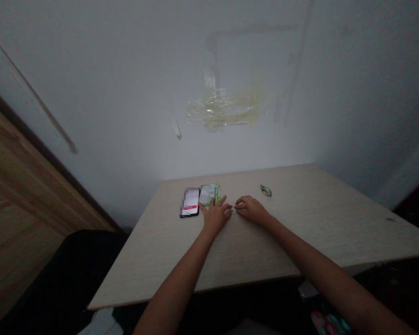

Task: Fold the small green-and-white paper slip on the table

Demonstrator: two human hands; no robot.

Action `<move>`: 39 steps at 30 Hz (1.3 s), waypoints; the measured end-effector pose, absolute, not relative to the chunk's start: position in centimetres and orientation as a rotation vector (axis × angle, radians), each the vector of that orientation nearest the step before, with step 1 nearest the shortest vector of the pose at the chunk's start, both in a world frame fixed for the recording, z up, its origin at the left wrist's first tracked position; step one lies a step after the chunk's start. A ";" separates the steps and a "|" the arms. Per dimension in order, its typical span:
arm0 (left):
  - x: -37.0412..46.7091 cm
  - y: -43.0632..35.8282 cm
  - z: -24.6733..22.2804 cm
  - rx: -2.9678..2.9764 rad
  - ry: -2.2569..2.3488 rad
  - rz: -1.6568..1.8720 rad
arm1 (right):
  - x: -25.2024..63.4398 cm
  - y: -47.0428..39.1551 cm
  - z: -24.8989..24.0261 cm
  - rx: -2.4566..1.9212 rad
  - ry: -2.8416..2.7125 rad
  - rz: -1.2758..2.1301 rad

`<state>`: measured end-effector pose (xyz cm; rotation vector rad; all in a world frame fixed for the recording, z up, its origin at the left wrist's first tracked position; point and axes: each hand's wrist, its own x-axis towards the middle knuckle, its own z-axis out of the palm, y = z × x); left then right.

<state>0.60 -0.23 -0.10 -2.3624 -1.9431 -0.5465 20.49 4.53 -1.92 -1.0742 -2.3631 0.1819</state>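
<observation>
My left hand is low over the table, its outer fingers spread and its thumb and index finger brought together at a small pale piece. From the other side, the bent fingers of my right hand close on the same piece. It is too small to name, and fingertips partly cover it. Just beyond my left fingers lies a flat green-and-white packet, its near edge partly hidden by them. A phone with a lit screen rests left of that packet.
A small crumpled green wrapper lies beyond my right hand on the light wooden table. The table's far edge meets a white wall with peeling clear tape. A dark object stands at the left of the table.
</observation>
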 end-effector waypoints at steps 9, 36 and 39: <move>0.7 -0.4 0.0 -2.359 -1.843 -0.513 | 20.7 4.5 -1.9 -1.079 -2.349 0.204; 0.8 -0.4 0.2 -2.295 -1.978 -0.585 | 20.5 4.5 -2.8 -1.073 -2.328 0.136; 0.7 -0.3 0.1 -2.298 -1.985 -0.593 | 20.3 4.2 -2.5 -1.115 -2.354 0.143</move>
